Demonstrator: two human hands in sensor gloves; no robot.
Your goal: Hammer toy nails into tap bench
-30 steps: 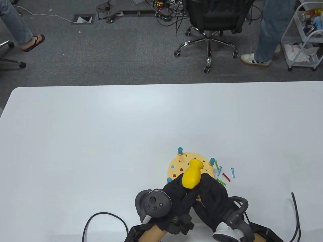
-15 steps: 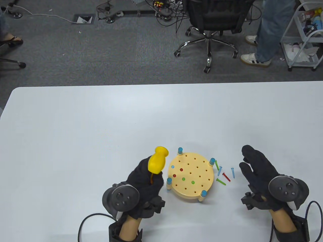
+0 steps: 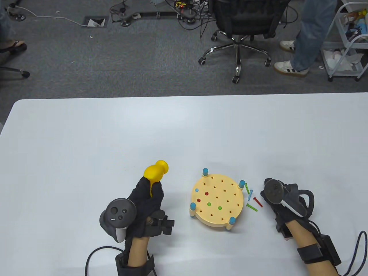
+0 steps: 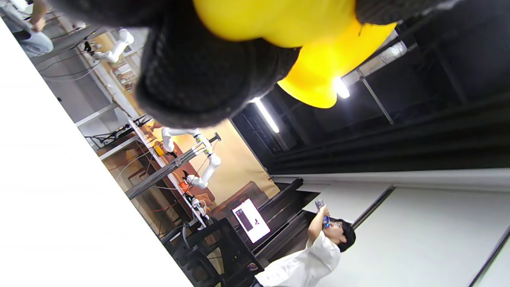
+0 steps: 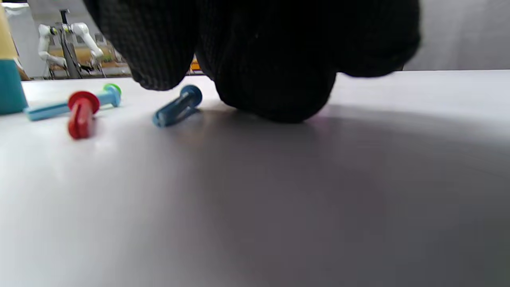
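The round wooden tap bench [image 3: 227,195] stands on the white table [image 3: 115,138] on blue-capped legs. Several nails are set in its left half: red [image 3: 206,193], green [image 3: 209,204], light blue [image 3: 196,190]. My left hand [image 3: 151,189] grips the yellow toy hammer [image 3: 155,171] upright, left of the bench; the hammer also shows in the left wrist view [image 4: 318,59]. My right hand [image 3: 270,198] is turned down on the table right of the bench. Its fingertips [image 5: 275,99] rest on the table beside a loose blue nail [image 5: 177,107], which lies free.
Other loose nails lie between the bench and my right hand: red [image 3: 258,201], light blue [image 3: 250,194], two green ones [image 3: 251,207]. The red nail [image 5: 81,113] and a bench leg [image 5: 10,91] show in the right wrist view. An office chair [image 3: 238,43] and a cart stand beyond the table.
Both hands left the bench. My left hand carried the hammer out to the left. My right hand swung right, then turned over and dropped onto the table over the blue nail.
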